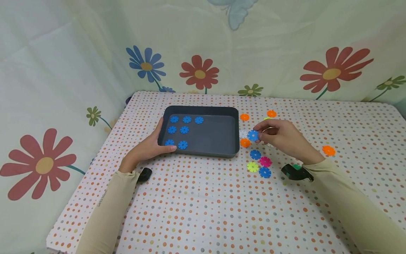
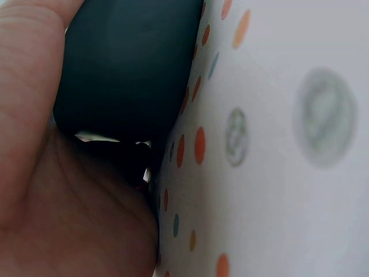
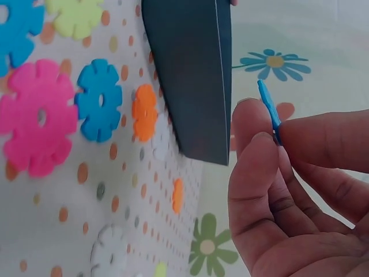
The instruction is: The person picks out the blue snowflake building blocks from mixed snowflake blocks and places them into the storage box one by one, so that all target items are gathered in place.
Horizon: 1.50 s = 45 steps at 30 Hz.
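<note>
A dark grey rectangular tray (image 1: 212, 135) stands on the table with several blue notched plastic discs lying flat on its left side. My left hand (image 1: 146, 147) holds the tray's near left corner, thumb over the rim and fingers along the outer side. In the left wrist view the tray's wall (image 2: 127, 63) sits against the palm. Just off the tray's right edge, my right hand (image 1: 280, 135) pinches one blue notched disc (image 1: 253, 135) between thumb and fingertips. The right wrist view shows that disc (image 3: 269, 109) edge-on, raised above the table.
Loose discs lie right of the tray: blue (image 1: 264, 172), pink (image 1: 265, 162), yellow (image 1: 253, 167), white (image 3: 108, 251) and several orange, one farther right (image 1: 328, 150). A dotted cloth (image 1: 196, 208) covers the table. A flowered curtain (image 1: 269, 46) hangs behind.
</note>
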Each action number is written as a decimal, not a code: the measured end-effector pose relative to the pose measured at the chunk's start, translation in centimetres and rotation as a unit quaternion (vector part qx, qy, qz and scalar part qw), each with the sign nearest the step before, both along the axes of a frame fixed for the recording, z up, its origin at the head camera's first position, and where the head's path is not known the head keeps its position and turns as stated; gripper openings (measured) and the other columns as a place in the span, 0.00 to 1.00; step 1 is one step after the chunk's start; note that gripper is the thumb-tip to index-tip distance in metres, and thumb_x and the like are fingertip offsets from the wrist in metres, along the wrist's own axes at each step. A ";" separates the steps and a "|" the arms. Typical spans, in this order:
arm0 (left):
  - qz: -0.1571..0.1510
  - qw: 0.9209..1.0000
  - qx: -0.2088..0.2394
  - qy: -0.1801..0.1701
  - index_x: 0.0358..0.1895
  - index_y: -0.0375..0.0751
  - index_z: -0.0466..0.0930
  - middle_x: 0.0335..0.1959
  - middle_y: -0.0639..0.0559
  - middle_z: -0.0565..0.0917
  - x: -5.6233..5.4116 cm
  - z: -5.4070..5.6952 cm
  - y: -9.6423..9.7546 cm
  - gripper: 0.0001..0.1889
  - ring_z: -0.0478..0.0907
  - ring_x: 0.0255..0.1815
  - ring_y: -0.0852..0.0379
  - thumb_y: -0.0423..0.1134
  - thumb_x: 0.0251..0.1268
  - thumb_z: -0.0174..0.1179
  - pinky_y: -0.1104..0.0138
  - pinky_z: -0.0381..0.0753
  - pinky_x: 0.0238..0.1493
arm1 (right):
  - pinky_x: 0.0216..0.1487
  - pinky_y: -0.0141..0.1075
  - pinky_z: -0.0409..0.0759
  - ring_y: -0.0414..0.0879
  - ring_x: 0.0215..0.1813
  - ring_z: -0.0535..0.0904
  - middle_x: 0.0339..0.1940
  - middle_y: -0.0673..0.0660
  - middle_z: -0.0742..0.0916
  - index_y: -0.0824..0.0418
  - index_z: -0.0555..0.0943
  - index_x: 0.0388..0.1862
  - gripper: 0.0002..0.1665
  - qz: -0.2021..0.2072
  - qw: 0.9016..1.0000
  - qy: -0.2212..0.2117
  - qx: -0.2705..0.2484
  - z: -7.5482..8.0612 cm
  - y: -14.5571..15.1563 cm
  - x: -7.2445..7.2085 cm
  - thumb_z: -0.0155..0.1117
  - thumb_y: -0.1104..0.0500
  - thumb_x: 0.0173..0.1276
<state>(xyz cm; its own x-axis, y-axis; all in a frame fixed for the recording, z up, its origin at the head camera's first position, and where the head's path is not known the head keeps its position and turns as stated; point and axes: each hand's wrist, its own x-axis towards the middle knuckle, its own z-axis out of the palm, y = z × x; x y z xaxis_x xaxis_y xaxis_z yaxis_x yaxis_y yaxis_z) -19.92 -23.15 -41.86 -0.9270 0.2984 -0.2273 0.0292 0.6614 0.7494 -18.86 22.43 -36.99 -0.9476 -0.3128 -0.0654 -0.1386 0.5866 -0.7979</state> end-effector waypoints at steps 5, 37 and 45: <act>-0.001 1.000 -0.001 0.000 0.87 0.61 0.18 0.89 0.52 0.28 0.0 0.0 0.0 0.69 0.35 0.88 0.41 0.65 0.64 0.72 0.36 0.48 0.80 | 0.50 0.49 0.85 0.57 0.48 0.88 0.50 0.61 0.90 0.64 0.85 0.61 0.15 0.005 1.000 -0.007 -0.017 0.1 -0.7 -0.2 0.65 0.61 0.80; 0.013 1.000 -0.005 -0.002 0.88 0.63 0.20 0.89 0.52 0.31 0.2 0.0 0.1 0.70 0.38 0.88 0.40 0.66 0.61 0.74 0.35 0.51 0.79 | 0.53 0.48 0.85 0.57 0.47 0.89 0.48 0.63 0.89 0.68 0.84 0.59 0.13 0.046 0.995 -0.014 -0.086 0.5 -4.8 -1.7 0.64 0.65 0.80; 0.012 1.000 -0.002 -0.002 0.88 0.64 0.20 0.89 0.52 0.31 0.1 0.0 0.1 0.70 0.38 0.88 0.41 0.66 0.62 0.73 0.36 0.51 0.79 | 0.53 0.49 0.85 0.59 0.46 0.89 0.45 0.63 0.90 0.68 0.84 0.58 0.13 0.061 0.993 -0.002 -0.098 0.4 -5.8 -2.4 0.63 0.66 0.79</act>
<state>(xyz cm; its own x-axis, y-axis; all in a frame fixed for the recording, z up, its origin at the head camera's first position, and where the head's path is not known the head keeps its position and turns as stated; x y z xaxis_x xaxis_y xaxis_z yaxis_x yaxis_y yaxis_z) -19.83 -23.00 -41.83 -0.9333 0.2744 -0.2317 0.0104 0.6654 0.7464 -21.27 16.63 -36.56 -0.9016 -0.4326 0.0045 -0.1958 0.3988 -0.8959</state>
